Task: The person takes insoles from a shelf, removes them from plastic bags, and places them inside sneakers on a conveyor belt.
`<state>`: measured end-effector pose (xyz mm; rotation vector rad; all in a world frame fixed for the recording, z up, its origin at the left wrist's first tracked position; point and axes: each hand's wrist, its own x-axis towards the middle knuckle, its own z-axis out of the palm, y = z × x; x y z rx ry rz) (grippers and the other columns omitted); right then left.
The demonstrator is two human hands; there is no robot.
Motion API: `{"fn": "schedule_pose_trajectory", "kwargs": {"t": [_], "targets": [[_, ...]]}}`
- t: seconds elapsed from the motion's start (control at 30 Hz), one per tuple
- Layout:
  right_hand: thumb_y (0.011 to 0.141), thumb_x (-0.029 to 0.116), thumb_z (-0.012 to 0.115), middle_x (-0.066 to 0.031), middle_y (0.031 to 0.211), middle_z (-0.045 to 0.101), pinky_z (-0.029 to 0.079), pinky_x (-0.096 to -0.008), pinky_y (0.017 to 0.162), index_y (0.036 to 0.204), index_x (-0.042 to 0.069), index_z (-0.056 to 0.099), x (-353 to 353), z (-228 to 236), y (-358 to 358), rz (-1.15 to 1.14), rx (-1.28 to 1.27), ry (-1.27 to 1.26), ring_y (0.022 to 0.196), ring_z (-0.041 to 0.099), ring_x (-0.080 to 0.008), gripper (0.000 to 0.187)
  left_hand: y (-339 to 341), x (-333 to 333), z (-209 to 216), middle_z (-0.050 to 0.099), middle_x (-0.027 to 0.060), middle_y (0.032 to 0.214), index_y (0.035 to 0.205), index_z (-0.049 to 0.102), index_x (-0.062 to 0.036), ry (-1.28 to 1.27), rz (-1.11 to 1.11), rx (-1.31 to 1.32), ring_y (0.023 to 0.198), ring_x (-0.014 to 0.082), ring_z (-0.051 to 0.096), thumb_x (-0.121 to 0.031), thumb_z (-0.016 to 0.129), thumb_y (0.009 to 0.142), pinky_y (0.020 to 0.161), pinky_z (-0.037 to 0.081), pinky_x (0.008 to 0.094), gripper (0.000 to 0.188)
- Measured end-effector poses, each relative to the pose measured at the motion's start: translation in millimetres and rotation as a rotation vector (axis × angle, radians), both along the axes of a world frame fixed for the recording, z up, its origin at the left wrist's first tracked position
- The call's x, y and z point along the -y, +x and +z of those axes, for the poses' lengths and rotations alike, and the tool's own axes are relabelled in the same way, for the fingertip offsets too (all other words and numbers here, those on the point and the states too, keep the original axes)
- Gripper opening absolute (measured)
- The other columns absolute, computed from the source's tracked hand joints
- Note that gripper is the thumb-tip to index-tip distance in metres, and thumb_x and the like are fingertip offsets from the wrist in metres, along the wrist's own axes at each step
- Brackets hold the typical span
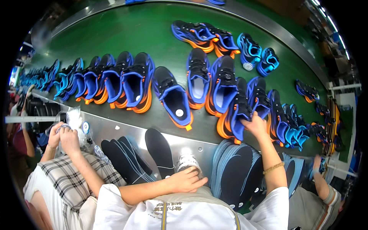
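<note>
My right hand (256, 125) reaches over the green conveyor belt to a black, blue and orange sports shoe (240, 103) and grips it at the heel collar. Some of its fingers are hidden by the shoes. Low in front of my body, my left hand (188, 179) lies with fingers stretched, beside a whitish, shiny roll-like thing (188, 160); I cannot make out what that is. A lone black insole (158, 147) stands left of it. Beside the left hand is a thick stack of black and blue insoles (232, 174). A single shoe (173, 99) sits slightly apart, a round white sticker inside.
Rows of similar shoes (138, 82) line the green belt (126, 30), with turquoise pairs (249, 51) farther back. More insoles (128, 159) lean at the metal edge (103, 124). Co-workers sit on both sides; the left one's hands (65, 138) hold clear plastic.
</note>
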<state>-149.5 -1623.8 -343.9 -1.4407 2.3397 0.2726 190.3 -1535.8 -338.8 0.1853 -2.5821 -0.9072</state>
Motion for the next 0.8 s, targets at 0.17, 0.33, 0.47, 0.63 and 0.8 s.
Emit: {"fn": "schedule_pose_trajectory", "kwargs": {"t": [0.17,0.33,0.47,0.63,0.8], "targets": [[0.067,0.022,0.059,-0.0183,0.078,0.063,0.042,-0.0422,0.077,0.105,0.007,0.045,-14,-23,-87,0.023,-0.258,-0.049,0.081,0.061,-0.0349,0.044,-3,-14,-2,0.055,0.0038,0.079,0.101,0.059,-0.009,-0.137,0.324,-0.082,0.087,0.0206,0.054,-0.018,0.06,0.065,0.079,0.037,0.0348,0.037],[0.069,0.029,0.063,-0.015,0.107,0.058,0.033,-0.0477,0.091,0.124,0.009,0.039,-22,8,-135,-0.113,-0.346,-0.09,0.101,0.054,-0.0324,0.063,-4,33,5,0.054,0.0108,0.093,0.1,0.056,-0.003,0.28,0.36,-0.258,0.096,0.0258,0.05,-0.021,0.061,0.067,0.086,0.035,0.0407,0.038],[0.064,0.011,0.058,-0.0151,0.099,0.06,0.042,-0.0421,0.084,0.105,0.006,0.057,15,87,-71,0.192,-0.279,-0.067,0.093,0.056,-0.0322,0.041,6,138,-4,0.042,0.0277,0.121,0.117,0.042,0.0115,-0.257,0.623,0.571,0.118,0.0383,0.036,-0.058,0.061,0.064,0.104,0.019,0.0451,0.089],[0.065,0.019,0.06,-0.0174,0.101,0.059,0.041,-0.0403,0.088,0.105,0.001,0.055,53,72,77,0.715,0.145,-0.336,0.096,0.056,-0.03,0.044,-27,194,-13,0.037,0.0267,0.128,0.124,0.033,0.0153,-0.267,0.217,1.292,0.123,0.0373,0.031,-0.074,0.047,0.061,0.104,0.017,0.0422,0.11],[0.076,0.047,0.055,-0.0125,0.1,0.06,0.021,-0.0424,0.103,0.098,0.003,0.058,66,14,93,0.71,-0.069,0.078,0.105,0.052,-0.0231,0.049,-36,198,-27,0.045,0.0251,0.122,0.122,0.036,0.0135,-0.091,0.173,1.303,0.118,0.0335,0.039,-0.062,0.051,0.066,0.102,0.023,0.0381,0.095]]}}
